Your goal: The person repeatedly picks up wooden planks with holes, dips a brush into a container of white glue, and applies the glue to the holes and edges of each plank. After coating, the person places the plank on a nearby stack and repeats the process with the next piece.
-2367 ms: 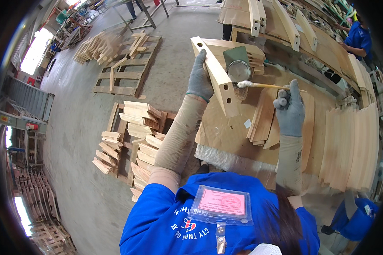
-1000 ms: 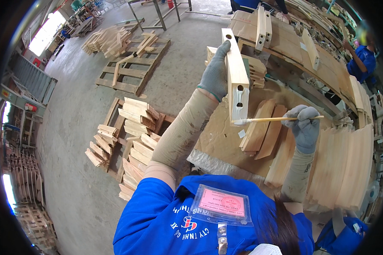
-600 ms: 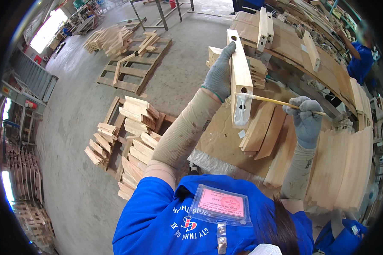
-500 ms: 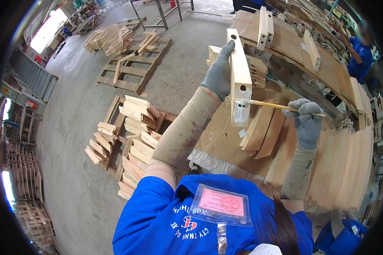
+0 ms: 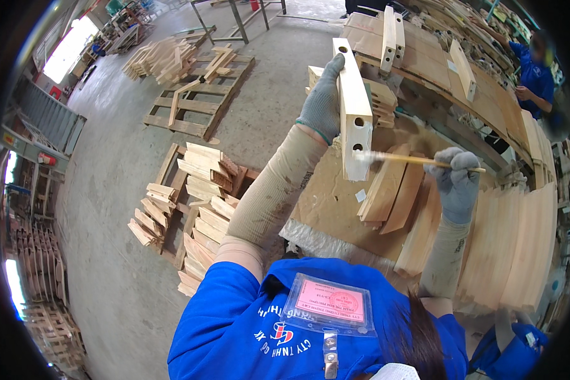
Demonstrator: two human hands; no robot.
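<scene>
My left hand (image 5: 323, 101), in a grey glove, is closed around a pale wooden bar (image 5: 354, 95) and holds it up off the table. Round holes show at the far end and near end of the bar, and its near end is coated with something white and wet. In my right hand (image 5: 456, 180), also gloved, is a thin brush (image 5: 411, 158) with a light wooden handle. The brush tip touches the white end of the bar beside a hole. Several flat boards (image 5: 392, 190) lie on the brown work surface (image 5: 323, 209) beneath.
A row of pale boards (image 5: 506, 247) lies at the right. On a cardboard-topped table (image 5: 424, 63) stand several drilled bars (image 5: 391, 41). Wood pieces are stacked on pallets (image 5: 190, 120) on the floor at left. A co-worker in blue (image 5: 535, 79) stands at far right.
The bar has shifted slightly up and left. The brush tip has moved across the end face, and the white coat now covers it more evenly. The co-worker's arms have moved.
</scene>
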